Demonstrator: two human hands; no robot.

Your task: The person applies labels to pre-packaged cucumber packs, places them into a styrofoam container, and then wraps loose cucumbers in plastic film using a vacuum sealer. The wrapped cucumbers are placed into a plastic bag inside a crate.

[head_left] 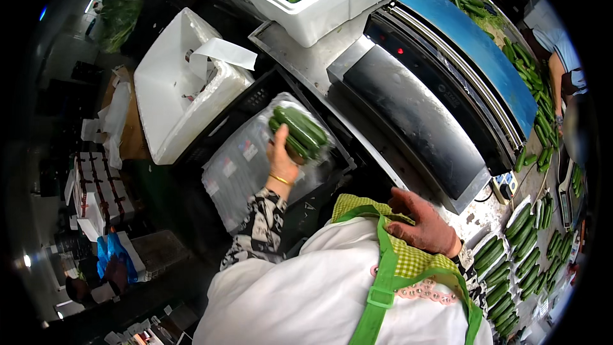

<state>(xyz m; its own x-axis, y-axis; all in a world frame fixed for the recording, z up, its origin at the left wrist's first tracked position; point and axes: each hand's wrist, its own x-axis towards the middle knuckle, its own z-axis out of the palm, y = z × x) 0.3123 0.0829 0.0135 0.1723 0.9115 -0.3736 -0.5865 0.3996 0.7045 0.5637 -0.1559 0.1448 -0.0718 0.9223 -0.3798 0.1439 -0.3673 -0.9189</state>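
My left hand (pixel 282 160), bare with a yellow bangle at the wrist, is closed on a film-wrapped pack of cucumbers (pixel 301 129). The pack is over a black plastic crate (pixel 342 170), where clear-wrapped packs (pixel 234 172) bearing small labels lie in rows. My right hand (pixel 421 225), in a reddish-brown glove, rests with fingers spread by the green checked apron (pixel 402 256), with nothing seen in it. A film-wrapping machine (pixel 412 110) with a blue plate (pixel 469 52) stands on the metal table beyond the crate.
A white foam box of cucumbers (pixel 330 9) stands at the table's back corner. An empty foam box (pixel 165 91) sits left of the crate. Cucumbers on trays (pixel 488 254) lie at the right, near a power strip (pixel 505 186). Another person (pixel 560 57) is at the far right.
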